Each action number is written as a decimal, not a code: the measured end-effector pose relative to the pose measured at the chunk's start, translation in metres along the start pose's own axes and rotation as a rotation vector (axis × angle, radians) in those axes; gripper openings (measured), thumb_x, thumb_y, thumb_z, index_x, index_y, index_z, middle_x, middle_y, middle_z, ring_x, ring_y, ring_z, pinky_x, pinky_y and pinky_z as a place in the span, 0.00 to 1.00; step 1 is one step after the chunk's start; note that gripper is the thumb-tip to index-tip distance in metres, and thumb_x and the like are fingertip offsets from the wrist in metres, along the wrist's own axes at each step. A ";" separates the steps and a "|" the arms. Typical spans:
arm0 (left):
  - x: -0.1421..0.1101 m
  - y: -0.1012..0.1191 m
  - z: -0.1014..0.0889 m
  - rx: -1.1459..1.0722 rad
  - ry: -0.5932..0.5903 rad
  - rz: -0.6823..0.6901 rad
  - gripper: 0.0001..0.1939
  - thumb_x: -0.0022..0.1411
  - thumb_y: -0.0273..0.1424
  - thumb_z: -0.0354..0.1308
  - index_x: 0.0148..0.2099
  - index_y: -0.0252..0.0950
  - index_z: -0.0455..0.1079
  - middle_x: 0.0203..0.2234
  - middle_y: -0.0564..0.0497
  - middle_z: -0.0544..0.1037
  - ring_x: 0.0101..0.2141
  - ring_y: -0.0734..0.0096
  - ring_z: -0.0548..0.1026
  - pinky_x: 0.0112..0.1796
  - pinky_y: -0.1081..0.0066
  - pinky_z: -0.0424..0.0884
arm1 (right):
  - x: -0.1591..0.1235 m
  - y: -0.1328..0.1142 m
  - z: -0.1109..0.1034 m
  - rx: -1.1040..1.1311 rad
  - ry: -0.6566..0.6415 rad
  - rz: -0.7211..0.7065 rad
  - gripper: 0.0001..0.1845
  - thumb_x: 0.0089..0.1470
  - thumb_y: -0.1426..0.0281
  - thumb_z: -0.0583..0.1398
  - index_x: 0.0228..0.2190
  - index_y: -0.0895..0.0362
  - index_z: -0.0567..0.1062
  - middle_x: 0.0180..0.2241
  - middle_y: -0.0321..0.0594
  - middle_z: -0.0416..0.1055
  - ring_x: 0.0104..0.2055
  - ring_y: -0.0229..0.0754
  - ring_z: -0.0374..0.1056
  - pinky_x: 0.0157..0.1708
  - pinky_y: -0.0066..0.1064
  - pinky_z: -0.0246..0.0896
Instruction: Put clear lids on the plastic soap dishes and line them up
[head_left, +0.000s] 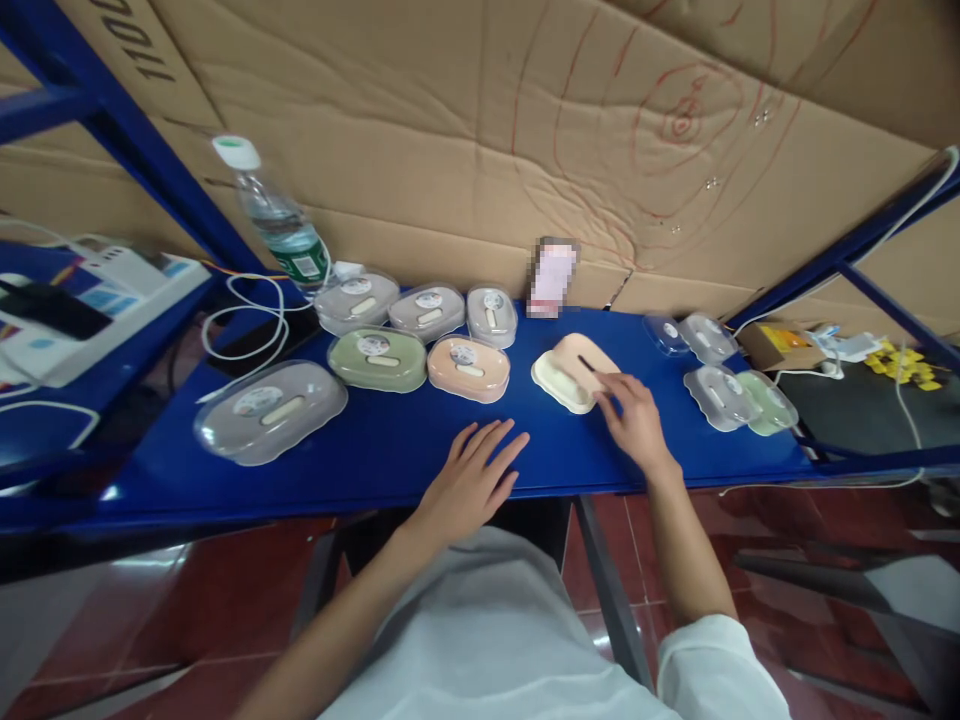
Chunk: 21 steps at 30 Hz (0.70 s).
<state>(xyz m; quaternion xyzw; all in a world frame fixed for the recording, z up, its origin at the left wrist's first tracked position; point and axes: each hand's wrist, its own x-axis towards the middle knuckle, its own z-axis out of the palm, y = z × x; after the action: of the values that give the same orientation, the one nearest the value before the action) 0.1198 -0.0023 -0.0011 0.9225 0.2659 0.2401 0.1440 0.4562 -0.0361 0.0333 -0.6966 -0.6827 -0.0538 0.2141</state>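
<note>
My left hand (472,475) lies flat and empty on the blue shelf (390,440), fingers spread. My right hand (634,415) rests at the near right edge of a stack of two open soap-box bases, cream (559,385) under peach (581,355). Its fingertips touch a small dark thing on the peach base; I cannot tell whether they grip it. To the left lie closed soap boxes with clear lids: a peach one (469,368), a green one (377,358) and a large grey one (268,410).
More grey boxes (427,308) line the back by a tilted water bottle (277,222) and a white cable (247,320). Clear lids and a green box (731,395) lie at the right. Cardboard (525,130) walls the back. A blurred pink card (553,278) leans there.
</note>
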 end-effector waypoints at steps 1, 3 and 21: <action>0.000 -0.001 0.000 -0.014 0.005 -0.011 0.27 0.78 0.33 0.52 0.76 0.42 0.60 0.71 0.40 0.68 0.69 0.52 0.68 0.70 0.45 0.60 | -0.002 -0.010 0.001 0.014 -0.011 -0.048 0.23 0.75 0.61 0.51 0.63 0.51 0.75 0.57 0.49 0.77 0.59 0.55 0.72 0.58 0.48 0.67; 0.000 -0.002 -0.001 -0.045 0.018 -0.032 0.26 0.78 0.34 0.52 0.75 0.41 0.61 0.71 0.40 0.69 0.69 0.52 0.68 0.70 0.45 0.61 | -0.003 -0.024 0.005 0.005 -0.053 -0.120 0.22 0.75 0.62 0.52 0.63 0.50 0.75 0.58 0.48 0.76 0.62 0.54 0.71 0.61 0.50 0.64; -0.005 -0.007 -0.017 0.062 -0.011 0.080 0.15 0.77 0.30 0.54 0.61 0.43 0.75 0.67 0.44 0.74 0.71 0.51 0.66 0.67 0.47 0.67 | 0.022 0.052 -0.027 0.072 -0.065 0.118 0.29 0.72 0.56 0.55 0.67 0.54 0.69 0.72 0.53 0.62 0.76 0.57 0.55 0.74 0.58 0.51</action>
<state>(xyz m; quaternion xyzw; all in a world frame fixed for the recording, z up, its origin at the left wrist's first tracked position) 0.1041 0.0030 0.0088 0.9377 0.2353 0.2322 0.1072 0.5143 -0.0245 0.0535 -0.7288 -0.6486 0.0062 0.2195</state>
